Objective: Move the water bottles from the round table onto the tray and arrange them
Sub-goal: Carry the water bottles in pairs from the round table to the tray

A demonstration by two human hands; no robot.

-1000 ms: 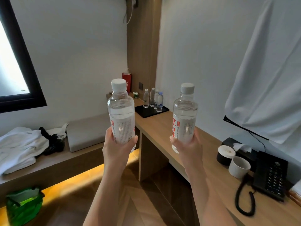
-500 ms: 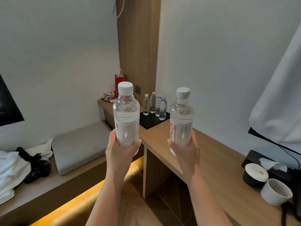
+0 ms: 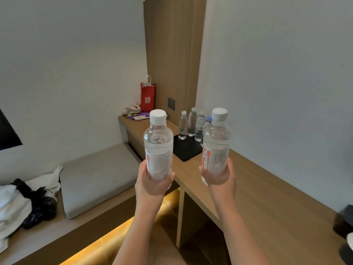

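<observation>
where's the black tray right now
In the head view the black tray lies centre frame, on the wooden desk near its far end, small bottles standing on it.

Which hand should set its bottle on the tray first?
Right, probably. The right hand holds the right-hand bottle over the desk, in line with the black tray. The left hand holds the left-hand bottle off the desk's edge, toward the bench. The tray's front is bare.

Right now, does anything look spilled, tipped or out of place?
Nothing stands out. The left hand holds the left bottle and the right hand the right bottle, both capped and upright; the small bottles on the black tray stand upright too.
</observation>
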